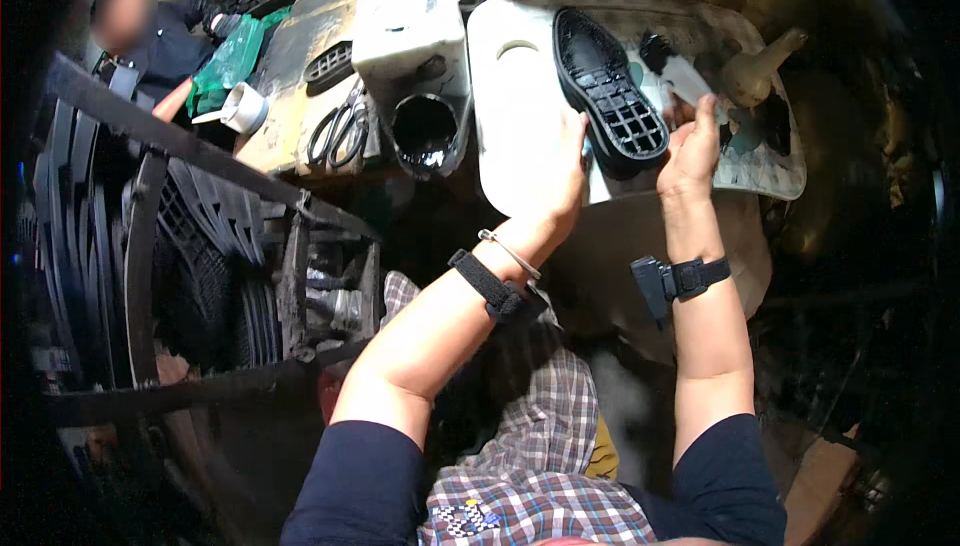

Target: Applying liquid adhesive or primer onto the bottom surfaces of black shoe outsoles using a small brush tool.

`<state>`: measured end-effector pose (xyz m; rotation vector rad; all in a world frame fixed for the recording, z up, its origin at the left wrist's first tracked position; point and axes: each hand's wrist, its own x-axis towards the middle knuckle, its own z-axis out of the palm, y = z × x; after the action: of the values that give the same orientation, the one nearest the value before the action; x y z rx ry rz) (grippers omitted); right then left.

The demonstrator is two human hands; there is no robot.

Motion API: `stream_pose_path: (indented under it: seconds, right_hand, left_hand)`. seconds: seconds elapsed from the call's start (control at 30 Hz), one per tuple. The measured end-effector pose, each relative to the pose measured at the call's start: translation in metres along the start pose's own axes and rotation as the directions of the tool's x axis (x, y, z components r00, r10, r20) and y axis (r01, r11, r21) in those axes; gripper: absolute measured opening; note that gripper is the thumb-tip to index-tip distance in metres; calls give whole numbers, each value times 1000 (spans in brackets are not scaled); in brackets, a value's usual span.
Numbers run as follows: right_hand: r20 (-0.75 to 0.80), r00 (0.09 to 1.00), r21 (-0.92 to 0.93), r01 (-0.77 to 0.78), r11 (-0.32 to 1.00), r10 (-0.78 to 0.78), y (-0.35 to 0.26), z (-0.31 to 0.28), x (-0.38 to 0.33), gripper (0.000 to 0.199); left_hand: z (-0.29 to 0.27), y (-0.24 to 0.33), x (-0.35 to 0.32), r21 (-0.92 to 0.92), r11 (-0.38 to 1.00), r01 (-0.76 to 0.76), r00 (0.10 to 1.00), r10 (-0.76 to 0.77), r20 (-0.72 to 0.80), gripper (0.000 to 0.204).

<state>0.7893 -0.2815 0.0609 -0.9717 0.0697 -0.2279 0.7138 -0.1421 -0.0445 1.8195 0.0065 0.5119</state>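
A black shoe sole (612,96), its heel end showing a grid of square hollows, is tilted over a white board (790,171). My left hand (562,171) is at the sole's left side, its fingers closed against the edge; strong glare washes out much of this hand. On the other side, my right hand (692,151) curls in at the heel, fingertips against the rim and thumb pointing up. Just beyond that thumb, a pale, flat-looking piece (684,78) lies near a black smear; whether my right hand touches it I cannot tell.
Left of the board, a container of glossy black liquid (425,136) stands by a white jug (410,31). Scissors (340,131), another sole (330,66) and a white cup (243,108) are farther left. A dark rack (150,256) holds several soles. Another person (150,36) handles green plastic.
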Motion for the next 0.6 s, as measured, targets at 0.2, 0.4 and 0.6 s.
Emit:
stream_pose_path:
  seconds: [0.2, 0.4, 0.6]
  right_hand:
    - [-33, 993, 77, 112, 991, -109, -33, -19, -42, 31]
    - [239, 969, -64, 79, 995, -61, -44, 1, -120, 29]
    - [397, 902, -301, -46, 953, 169, -2, 7, -180, 30]
  left_hand:
    - [-104, 113, -56, -685, 557, 470, 857, -473, 203, 63]
    - [-211, 93, -189, -527, 728, 438, 821, -562, -94, 46]
    - [-205, 108, -295, -490, 468, 735, 570, -818, 74, 40]
